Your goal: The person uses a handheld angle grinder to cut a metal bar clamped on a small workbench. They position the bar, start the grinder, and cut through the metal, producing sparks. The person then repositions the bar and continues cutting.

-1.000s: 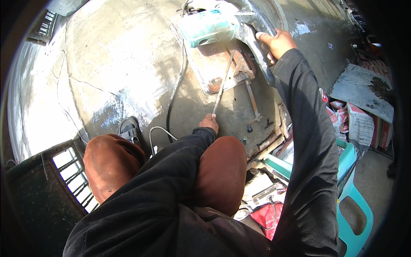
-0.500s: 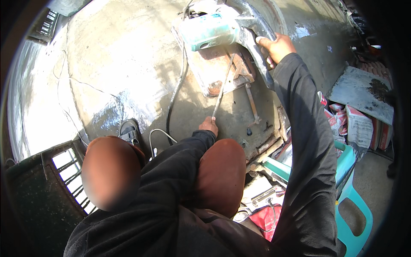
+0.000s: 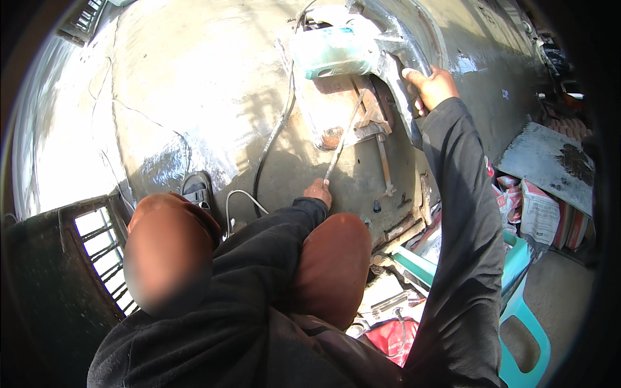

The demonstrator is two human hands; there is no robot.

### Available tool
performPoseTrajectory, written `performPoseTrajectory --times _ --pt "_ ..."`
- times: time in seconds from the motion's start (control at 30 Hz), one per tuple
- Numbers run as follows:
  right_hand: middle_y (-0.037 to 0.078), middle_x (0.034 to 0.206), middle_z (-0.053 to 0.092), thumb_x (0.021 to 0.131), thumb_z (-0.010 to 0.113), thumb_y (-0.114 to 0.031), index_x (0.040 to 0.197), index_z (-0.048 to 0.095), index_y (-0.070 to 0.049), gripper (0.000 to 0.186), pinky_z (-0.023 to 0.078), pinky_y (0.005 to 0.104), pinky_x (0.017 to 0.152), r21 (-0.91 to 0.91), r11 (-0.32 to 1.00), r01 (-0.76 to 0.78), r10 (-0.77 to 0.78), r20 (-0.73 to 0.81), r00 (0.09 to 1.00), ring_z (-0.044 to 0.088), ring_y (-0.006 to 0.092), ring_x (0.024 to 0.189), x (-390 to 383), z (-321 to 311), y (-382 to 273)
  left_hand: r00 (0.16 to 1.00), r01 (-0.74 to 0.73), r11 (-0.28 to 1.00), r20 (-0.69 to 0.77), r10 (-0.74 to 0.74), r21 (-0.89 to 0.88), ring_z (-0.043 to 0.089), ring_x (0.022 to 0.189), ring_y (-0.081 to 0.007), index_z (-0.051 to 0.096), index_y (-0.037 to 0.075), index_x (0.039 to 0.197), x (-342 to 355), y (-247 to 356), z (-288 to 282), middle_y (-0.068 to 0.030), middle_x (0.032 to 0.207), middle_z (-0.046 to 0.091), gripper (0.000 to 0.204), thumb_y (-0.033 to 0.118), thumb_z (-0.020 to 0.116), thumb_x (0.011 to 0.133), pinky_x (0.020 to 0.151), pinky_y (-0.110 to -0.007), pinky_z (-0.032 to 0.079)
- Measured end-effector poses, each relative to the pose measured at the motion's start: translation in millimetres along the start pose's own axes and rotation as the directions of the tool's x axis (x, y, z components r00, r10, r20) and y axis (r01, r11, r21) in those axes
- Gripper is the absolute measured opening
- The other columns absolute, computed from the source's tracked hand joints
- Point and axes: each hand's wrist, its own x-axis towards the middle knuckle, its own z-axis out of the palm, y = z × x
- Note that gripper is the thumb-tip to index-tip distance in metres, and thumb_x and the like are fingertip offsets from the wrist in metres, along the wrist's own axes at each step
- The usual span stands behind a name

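Note:
A chop saw with a teal motor housing (image 3: 336,53) stands on the concrete floor, its rusty base (image 3: 326,107) below. My right hand (image 3: 436,89) is closed around the saw's black handle, with the arm stretched far out. In my left hand (image 3: 317,194), closed near my knee, is the near end of a thin metal bar (image 3: 344,139). The bar's far end reaches over the base to the clamp (image 3: 374,119) beneath the saw head. Whether the blade touches the bar is hidden.
A black power cord (image 3: 272,139) runs along the saw's left side. At the right stand a teal plastic chair (image 3: 532,333), paper sacks (image 3: 538,213) and a stained sheet (image 3: 550,158). A barred metal frame (image 3: 97,255) lies at the left, by my sandalled foot (image 3: 196,191).
The view has shifted a little, so the saw and right hand appear slightly farther right and lower. Both hands keep their holds on the bar and the handle.

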Motion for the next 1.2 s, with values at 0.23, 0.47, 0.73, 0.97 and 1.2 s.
performPoseTrajectory --times 0.23,0.47,0.73,0.97,1.2 --pt "0.005 0.062 0.056 0.077 0.067 -0.019 0.086 0.059 0.001 0.024 0.035 0.0288 0.036 0.007 1.000 -0.008 0.008 0.007 1.000 0.045 0.0113 0.041 -2.1 -0.4 -2.3 1.000 -0.002 1.000 -0.018 0.001 -0.019 0.055 0.088 -0.0465 0.054 0.004 0.094 1.6 -4.0 3.2 -0.0266 0.089 0.060 0.029 0.030 0.041 0.094 0.076 -0.050 0.043" --pt "0.005 0.062 0.056 0.078 0.067 -0.018 0.088 0.060 0.000 0.022 0.034 0.0278 0.035 0.022 1.000 -0.017 0.016 0.015 1.000 0.044 0.0106 0.041 -5.3 -0.2 -6.3 1.000 -0.026 0.999 -0.002 0.025 -0.038 0.054 0.089 -0.0483 0.052 0.003 0.095 -0.8 -2.3 -0.2 -0.0281 0.090 0.060 0.030 0.031 0.039 0.095 0.078 -0.052 0.042" --pt "0.004 0.062 0.056 0.078 0.068 -0.018 0.087 0.059 0.001 0.023 0.035 0.0285 0.036 0.043 0.999 -0.029 0.028 0.013 1.000 0.045 0.0110 0.042 -2.4 0.2 -3.8 1.000 -0.008 1.000 0.010 0.008 -0.010 0.055 0.091 -0.0475 0.053 0.005 0.098 1.3 -3.3 1.0 -0.0275 0.093 0.060 0.032 0.032 0.038 0.095 0.080 -0.052 0.043" --pt "0.006 0.062 0.057 0.078 0.068 -0.021 0.087 0.058 0.002 0.026 0.037 0.0287 0.038 -0.018 1.000 -0.025 0.025 -0.006 1.000 0.046 0.0115 0.043 -2.1 -0.7 -3.0 1.000 -0.006 1.000 -0.001 0.006 0.002 0.055 0.090 -0.0461 0.055 0.004 0.099 0.9 -3.4 1.8 -0.0265 0.092 0.060 0.034 0.033 0.038 0.095 0.079 -0.049 0.043" --pt "0.005 0.060 0.055 0.079 0.068 -0.020 0.085 0.058 0.002 0.025 0.035 0.0292 0.036 0.019 1.000 -0.010 0.010 -0.005 1.000 0.045 0.0116 0.042 -0.8 -0.4 -0.7 1.000 0.007 1.000 -0.002 -0.007 -0.002 0.055 0.091 -0.0458 0.055 0.004 0.099 0.9 -2.4 1.2 -0.0263 0.093 0.060 0.034 0.033 0.038 0.095 0.080 -0.050 0.043"
